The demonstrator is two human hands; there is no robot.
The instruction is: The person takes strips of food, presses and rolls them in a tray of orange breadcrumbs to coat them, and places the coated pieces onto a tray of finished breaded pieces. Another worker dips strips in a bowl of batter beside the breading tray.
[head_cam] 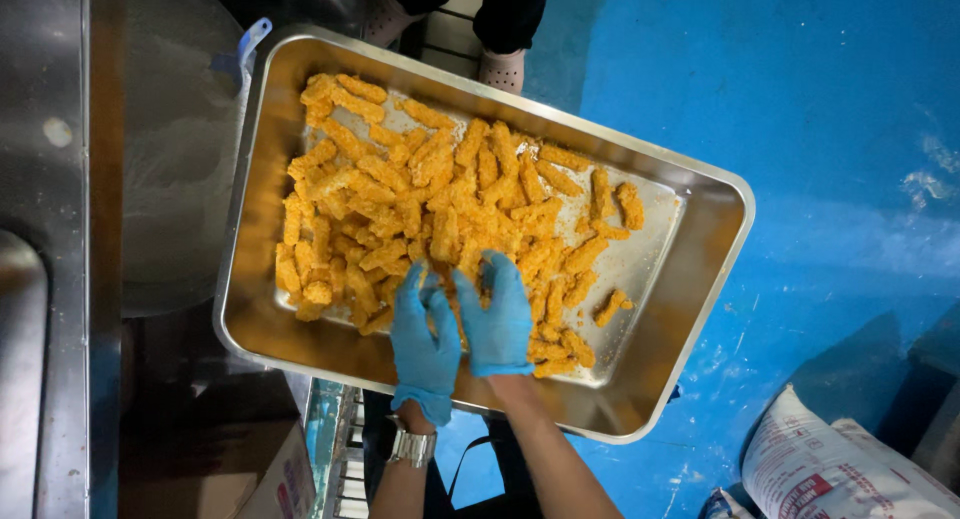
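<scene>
A large steel tray (690,279) holds a heap of orange breaded sticks (420,199), thickest at its left and middle. Both my hands wear blue gloves and reach into the tray's near side. My left hand (423,341) rests on the sticks with fingers spread; a metal watch (411,446) sits on that wrist. My right hand (497,315) lies beside it, fingers curled down among the sticks. Whether either hand grips a stick is hidden by the gloves.
A steel counter (45,229) runs along the left. A clear plastic bag (180,159) lies left of the tray. Another person's feet in shoes (500,71) stand beyond the tray. The floor (820,129) is blue, with white printed sacks (830,469) at the lower right.
</scene>
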